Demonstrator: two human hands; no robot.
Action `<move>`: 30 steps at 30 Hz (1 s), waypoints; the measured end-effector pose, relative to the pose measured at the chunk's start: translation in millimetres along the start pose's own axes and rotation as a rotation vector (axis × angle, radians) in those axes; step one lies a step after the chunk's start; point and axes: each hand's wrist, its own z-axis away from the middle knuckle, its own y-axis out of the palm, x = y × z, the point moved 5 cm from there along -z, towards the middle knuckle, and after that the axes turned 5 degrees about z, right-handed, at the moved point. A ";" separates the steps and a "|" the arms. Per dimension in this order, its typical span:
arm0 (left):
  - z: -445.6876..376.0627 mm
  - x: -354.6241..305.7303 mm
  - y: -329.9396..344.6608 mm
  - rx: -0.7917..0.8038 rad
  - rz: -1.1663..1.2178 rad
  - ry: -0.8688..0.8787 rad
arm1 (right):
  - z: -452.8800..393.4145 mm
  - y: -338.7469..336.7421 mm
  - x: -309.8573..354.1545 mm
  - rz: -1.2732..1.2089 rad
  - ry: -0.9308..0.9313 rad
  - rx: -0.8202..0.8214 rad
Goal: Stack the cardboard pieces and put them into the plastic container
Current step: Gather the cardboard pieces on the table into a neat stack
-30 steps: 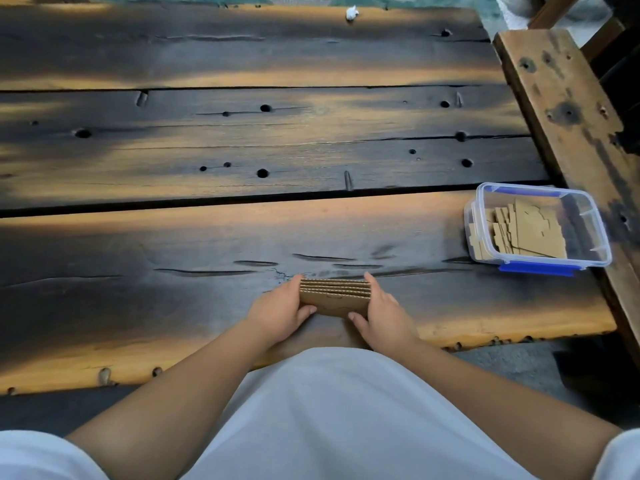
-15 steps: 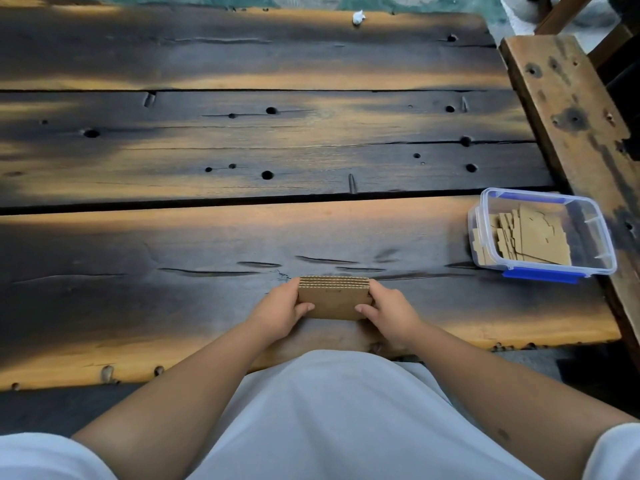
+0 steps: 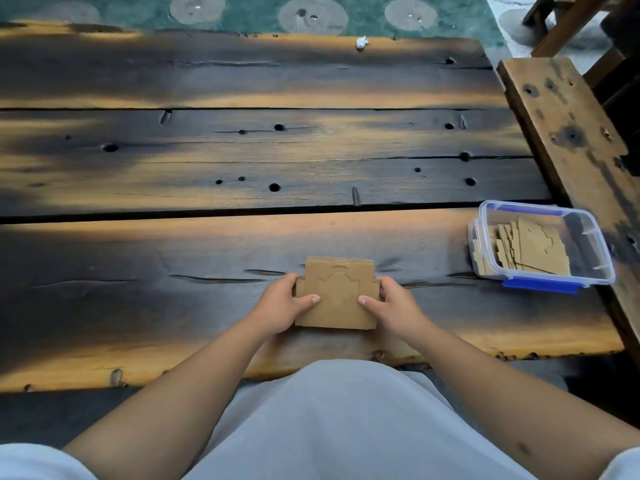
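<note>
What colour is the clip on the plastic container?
Blue clip on the plastic container; head view.

Bare table [image 3: 415, 244] lies between the hands' stack [image 3: 337, 299] and the container [image 3: 540, 245], apparently half-filled with cardboard.

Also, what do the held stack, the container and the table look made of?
Stack: corrugated cardboard, matte brown, layered edges along its top. Container: clear glossy plastic, see-through walls, blue clips. Table: thick wooden planks, grain and knot holes; dark patches, possibly scorching or stain.
</note>
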 end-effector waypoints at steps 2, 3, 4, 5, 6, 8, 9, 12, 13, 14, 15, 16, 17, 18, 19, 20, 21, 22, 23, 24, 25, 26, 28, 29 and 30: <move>3.8 0.7 2.0 -0.001 0.124 -0.034 | 2.7 1.2 0.7 -0.054 0.019 -0.007; 6.3 1.1 3.2 0.001 0.172 -0.049 | 4.3 1.5 1.9 -0.075 0.026 -0.013; 8.8 0.8 3.9 -0.001 0.191 -0.058 | 6.2 0.8 3.1 -0.097 0.032 -0.022; 10.7 0.8 4.7 -0.002 0.200 -0.064 | 7.9 0.1 3.9 -0.125 0.040 -0.030; 12.6 0.6 5.5 -0.005 0.215 -0.071 | 9.7 -0.6 4.6 -0.155 0.050 -0.028; 16.5 0.2 7.2 -0.016 0.258 -0.084 | 13.3 -1.2 6.2 -0.188 0.061 -0.001; 17.8 0.1 7.6 -0.023 0.271 -0.089 | 14.5 -1.9 7.2 -0.181 0.062 0.009; 21.9 -1.1 7.6 -0.033 0.295 -0.104 | 18.5 -4.2 11.9 -0.146 0.057 0.020; 23.3 -0.6 7.9 -0.035 0.310 -0.112 | 19.3 -4.2 13.2 -0.145 0.056 0.019; 24.3 0.5 7.9 -0.040 0.327 -0.124 | 20.3 -4.5 14.2 -0.142 0.057 0.017; 25.3 2.3 8.1 -0.046 0.342 -0.133 | 21.5 -4.4 14.8 -0.138 0.060 0.014; 26.0 3.6 7.8 -0.052 0.353 -0.137 | 22.9 -4.5 15.3 -0.134 0.061 0.009; 26.3 4.2 7.8 -0.058 0.360 -0.136 | 24.2 -4.2 15.5 -0.128 0.059 0.007; 26.0 4.1 7.3 -0.061 0.359 -0.134 | 25.2 -3.9 15.8 -0.117 0.058 0.011; 25.9 4.4 7.2 -0.058 0.347 -0.134 | 26.7 -3.3 15.3 -0.106 0.064 0.013; 25.7 4.0 6.8 -0.058 0.327 -0.134 | 28.1 -2.9 14.5 -0.097 0.071 0.014; 25.4 3.2 6.8 -0.058 0.310 -0.134 | 28.5 -2.7 14.6 -0.089 0.076 0.011; 25.4 3.3 8.8 -0.051 0.295 -0.135 | 30.4 -2.6 12.8 -0.079 0.084 0.002; 25.2 3.4 10.2 -0.049 0.291 -0.136 | 31.0 -2.8 12.6 -0.062 0.087 -0.006; 25.3 3.3 12.4 -0.042 0.292 -0.139 | 32.6 -3.5 11.6 -0.049 0.092 -0.014; 25.4 2.7 15.1 -0.034 0.291 -0.142 | 34.5 -4.6 10.2 -0.041 0.097 -0.020; 25.6 1.7 17.6 -0.026 0.282 -0.145 | 36.4 -6.2 8.5 -0.036 0.102 -0.022; 25.0 -2.8 23.4 -0.011 0.251 -0.149 | 39.4 -11.2 4.1 -0.033 0.108 -0.027; 24.3 -6.1 26.7 -0.007 0.237 -0.148 | 40.5 -15.0 1.6 -0.031 0.111 -0.031; 23.5 -9.5 30.0 -0.005 0.224 -0.148 | 41.3 -19.0 -0.8 -0.029 0.114 -0.037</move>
